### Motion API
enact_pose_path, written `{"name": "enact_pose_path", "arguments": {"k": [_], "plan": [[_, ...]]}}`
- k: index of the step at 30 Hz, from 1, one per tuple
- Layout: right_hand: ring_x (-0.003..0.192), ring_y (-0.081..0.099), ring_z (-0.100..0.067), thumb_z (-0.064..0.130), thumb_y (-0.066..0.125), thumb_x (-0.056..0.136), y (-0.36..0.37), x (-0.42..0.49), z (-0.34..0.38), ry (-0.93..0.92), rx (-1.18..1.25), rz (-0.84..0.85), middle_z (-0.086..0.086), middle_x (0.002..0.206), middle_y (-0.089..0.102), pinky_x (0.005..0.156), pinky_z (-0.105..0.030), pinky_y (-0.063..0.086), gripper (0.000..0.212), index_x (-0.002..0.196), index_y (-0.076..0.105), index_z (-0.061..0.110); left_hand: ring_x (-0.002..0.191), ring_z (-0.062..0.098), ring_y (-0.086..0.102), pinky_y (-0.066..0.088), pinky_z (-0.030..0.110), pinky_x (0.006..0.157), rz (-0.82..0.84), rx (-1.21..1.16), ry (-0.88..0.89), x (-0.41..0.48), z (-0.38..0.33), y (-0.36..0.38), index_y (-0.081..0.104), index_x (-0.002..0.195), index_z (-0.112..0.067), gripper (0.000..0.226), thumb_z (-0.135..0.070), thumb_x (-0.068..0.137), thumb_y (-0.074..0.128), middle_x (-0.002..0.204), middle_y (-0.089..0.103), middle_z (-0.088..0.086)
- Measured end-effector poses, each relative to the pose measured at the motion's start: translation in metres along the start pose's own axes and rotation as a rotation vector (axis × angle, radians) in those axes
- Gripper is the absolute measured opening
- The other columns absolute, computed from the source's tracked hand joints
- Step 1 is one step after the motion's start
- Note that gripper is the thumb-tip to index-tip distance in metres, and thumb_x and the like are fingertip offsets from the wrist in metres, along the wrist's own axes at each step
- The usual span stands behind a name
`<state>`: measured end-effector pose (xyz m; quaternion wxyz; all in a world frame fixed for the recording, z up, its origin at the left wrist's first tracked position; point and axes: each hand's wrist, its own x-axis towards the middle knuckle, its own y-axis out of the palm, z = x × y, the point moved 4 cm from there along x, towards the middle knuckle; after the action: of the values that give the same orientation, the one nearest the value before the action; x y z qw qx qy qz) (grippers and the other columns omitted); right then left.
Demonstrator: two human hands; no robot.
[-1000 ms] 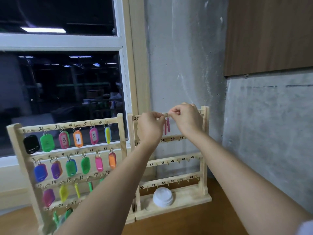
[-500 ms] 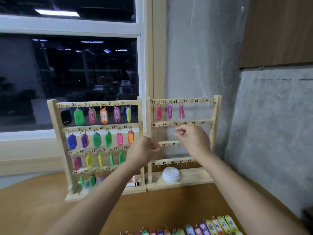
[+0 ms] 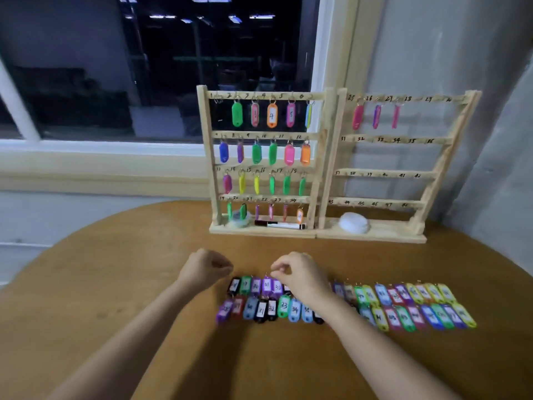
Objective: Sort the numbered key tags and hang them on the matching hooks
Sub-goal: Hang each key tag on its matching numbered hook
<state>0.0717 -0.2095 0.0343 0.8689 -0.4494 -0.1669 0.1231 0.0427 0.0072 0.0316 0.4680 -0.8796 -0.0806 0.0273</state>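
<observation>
Tags point(image 3: 284, 306) lie in two colourful rows, handwritten numbers facing up.

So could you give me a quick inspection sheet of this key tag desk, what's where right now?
Surface: brown wooden table with a rounded edge.
Job's things: left rack has tags hanging on all four rows; right rack has three tags on its top row and its lower rows are bare; loose tags lie in two rows on the table.
Clutter: marker pen on the left rack's base; white round object on the right rack's base.
Hands: left hand is curled, with nothing visible in it; right hand has thumb and forefinger pinched just over the loose tags, grip unclear.
Cables: nothing seen.
Surroundings: dark window behind; concrete wall at right.
</observation>
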Motion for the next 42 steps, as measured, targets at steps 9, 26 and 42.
{"name": "enact_pose_path", "arguments": {"k": [9,26,42], "plan": [[0.100,0.051,-0.013,0.035,0.063,0.091,0.048,0.012,0.034,-0.005,-0.018,0.055,0.016,0.088,0.060,0.071,-0.028,0.040,0.014,0.102,0.070,0.031,0.057,-0.008,0.056,0.039,0.007,0.058,0.058,-0.072,0.016,-0.026,0.046,0.014,0.078,0.085,-0.018,0.012,-0.024,0.075,0.081,0.061,0.064,-0.021],[0.115,0.051,-0.021,0.031,0.060,0.092,0.076,0.039,0.046,0.018,-0.114,0.053,0.010,0.096,0.066,0.071,-0.029,0.045,0.015,0.085,0.072,0.026,0.067,0.000,0.058,0.051,0.026,0.067,0.063,-0.016,0.084,-0.019,0.040,0.028,0.075,0.077,-0.025,0.004,-0.026,0.075,0.078,0.069,0.064,-0.018],[0.085,0.060,-0.005,0.027,0.065,0.088,-0.031,0.044,0.017,0.014,0.110,-0.215,0.013,0.088,0.070,0.063,-0.022,0.045,0.013,0.079,0.074,0.025,0.068,0.001,0.063,0.050,0.019,0.058,-0.046,-0.250,0.126,0.014,-0.046,-0.023,0.075,0.075,-0.016,0.005,-0.017,0.080,0.076,0.075,0.072,-0.003]]}}
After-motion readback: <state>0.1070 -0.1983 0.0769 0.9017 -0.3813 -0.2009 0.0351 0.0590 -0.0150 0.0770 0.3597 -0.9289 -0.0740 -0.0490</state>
